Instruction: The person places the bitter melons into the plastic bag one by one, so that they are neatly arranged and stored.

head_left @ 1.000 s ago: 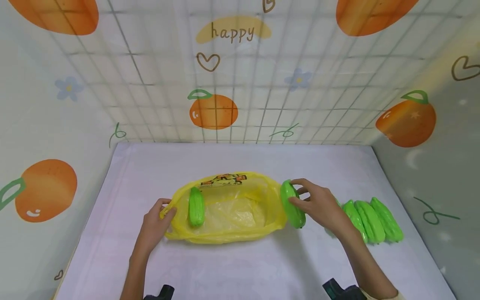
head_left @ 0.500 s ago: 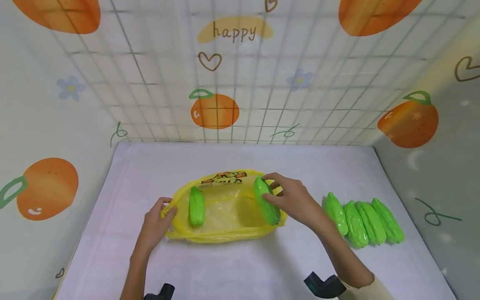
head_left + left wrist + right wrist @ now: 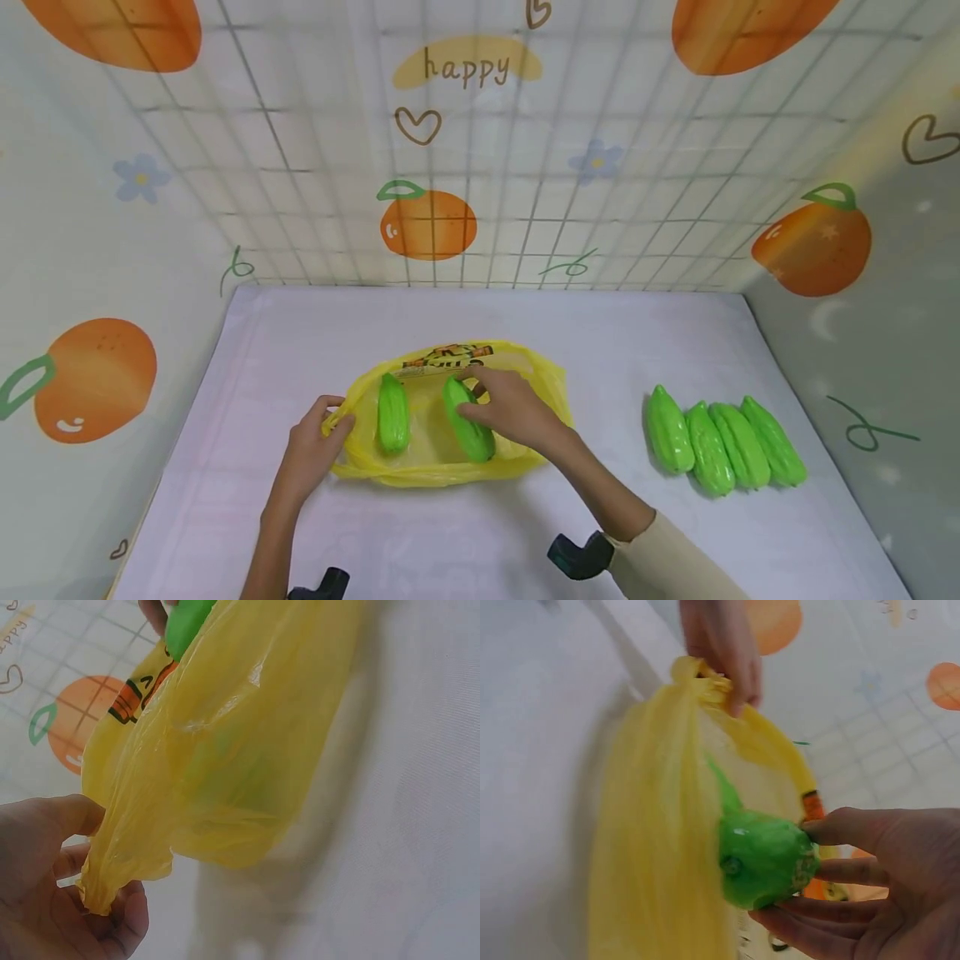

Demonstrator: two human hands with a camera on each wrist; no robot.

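A yellow plastic bag (image 3: pixel 442 477) lies with its mouth spread wide on the table. My left hand (image 3: pixel 317 437) pinches the gathered left end of its rim, as the left wrist view shows with the bunched plastic (image 3: pixel 112 877) between thumb and fingers. One long, ridged green vegetable (image 3: pixel 393 414) rests inside at the left. My right hand (image 3: pixel 517 408) holds a second such vegetable (image 3: pixel 467 427) over the middle of the bag's mouth, thumb and fingers on either side. Its rounded end (image 3: pixel 761 859) faces the right wrist camera.
Several more green vegetables (image 3: pixel 712 450) lie side by side in a row on the right of the white table (image 3: pixel 315 333). A patterned fabric wall (image 3: pixel 480 167) with a grid and printed oranges stands behind, with side walls left and right.
My right hand has carried the green vegetable leftward from beside the bag's right edge to over its middle. The left hand keeps its grip on the rim.
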